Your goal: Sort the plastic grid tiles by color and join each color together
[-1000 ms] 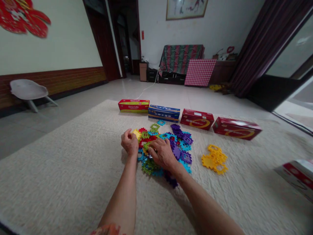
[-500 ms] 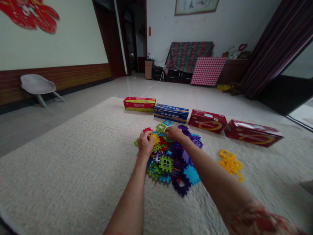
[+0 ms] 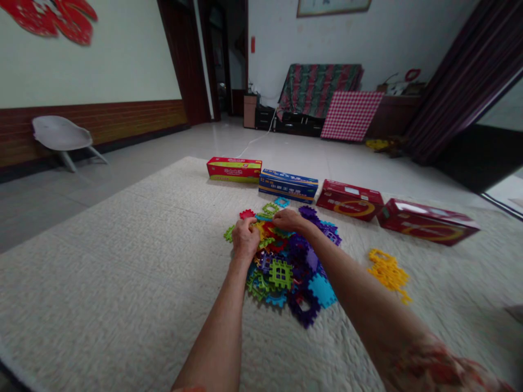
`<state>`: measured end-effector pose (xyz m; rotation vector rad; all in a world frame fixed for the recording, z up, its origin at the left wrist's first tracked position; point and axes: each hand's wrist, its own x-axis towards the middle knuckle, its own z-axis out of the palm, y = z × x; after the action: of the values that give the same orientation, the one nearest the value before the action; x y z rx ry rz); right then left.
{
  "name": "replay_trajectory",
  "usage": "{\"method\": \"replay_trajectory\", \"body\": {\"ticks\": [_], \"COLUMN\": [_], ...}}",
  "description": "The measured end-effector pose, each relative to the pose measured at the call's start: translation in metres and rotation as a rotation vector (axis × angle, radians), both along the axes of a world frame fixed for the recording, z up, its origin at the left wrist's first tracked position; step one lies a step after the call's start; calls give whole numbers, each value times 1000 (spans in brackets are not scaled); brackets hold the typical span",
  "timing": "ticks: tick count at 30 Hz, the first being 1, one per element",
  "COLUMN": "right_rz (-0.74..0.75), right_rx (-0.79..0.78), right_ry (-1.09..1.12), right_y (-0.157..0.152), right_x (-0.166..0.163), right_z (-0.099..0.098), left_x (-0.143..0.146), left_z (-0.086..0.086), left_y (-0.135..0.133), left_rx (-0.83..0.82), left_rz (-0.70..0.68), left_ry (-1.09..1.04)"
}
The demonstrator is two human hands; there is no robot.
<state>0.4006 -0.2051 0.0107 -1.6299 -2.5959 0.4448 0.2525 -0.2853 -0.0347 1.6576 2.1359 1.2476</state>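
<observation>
A heap of colourful interlocking plastic tiles (image 3: 286, 267) lies on a cream rug (image 3: 122, 283). My left hand (image 3: 245, 238) rests curled on the heap's left edge, fingers closed over pieces I cannot make out. My right hand (image 3: 288, 219) reaches over the far side of the heap, fingers bent down and pinching among the tiles. A green grid tile (image 3: 280, 273) and a blue tile (image 3: 322, 289) lie near my forearms. A separate small pile of yellow tiles (image 3: 388, 274) sits to the right.
Several long boxes line the rug's far edge: a red-yellow box (image 3: 233, 169), a blue box (image 3: 288, 185), and two red boxes (image 3: 350, 199) (image 3: 427, 220). A white chair (image 3: 61, 136) stands at the left wall. A covered sofa (image 3: 321, 90) and checked board (image 3: 351, 115) stand far back.
My right hand moved from the near middle of the heap to its far side. My left hand shifted slightly right along the heap's left edge. The camera view drifted left and down.
</observation>
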Motion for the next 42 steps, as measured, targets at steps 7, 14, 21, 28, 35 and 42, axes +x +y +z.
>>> {"method": "replay_trajectory", "body": {"ticks": [7,14,21,28,35,42], "right_rz": [-6,-51,-52,-71,201,203], "right_rx": [-71,-43,42,264,329,314], "right_ry": [141,241,259,423,478,85], "right_y": [-20,-36,-47,-57,-113,-154], "right_x": [0,4,-1,23,37,-16], "right_z": [4,1,3,6,17,23], "left_x": [-4,-4,-5,-13,-16,-23], "left_z": [-5,2,8,-1,-5,-13], "left_y": [2,-2,-5,3,8,11], "left_rx": [103,43,-8,44,200,258], "left_rz": [-101,-262,-350,-135,155,177], "left_ry": [-119,-262,-417,-388,-574,-618]}}
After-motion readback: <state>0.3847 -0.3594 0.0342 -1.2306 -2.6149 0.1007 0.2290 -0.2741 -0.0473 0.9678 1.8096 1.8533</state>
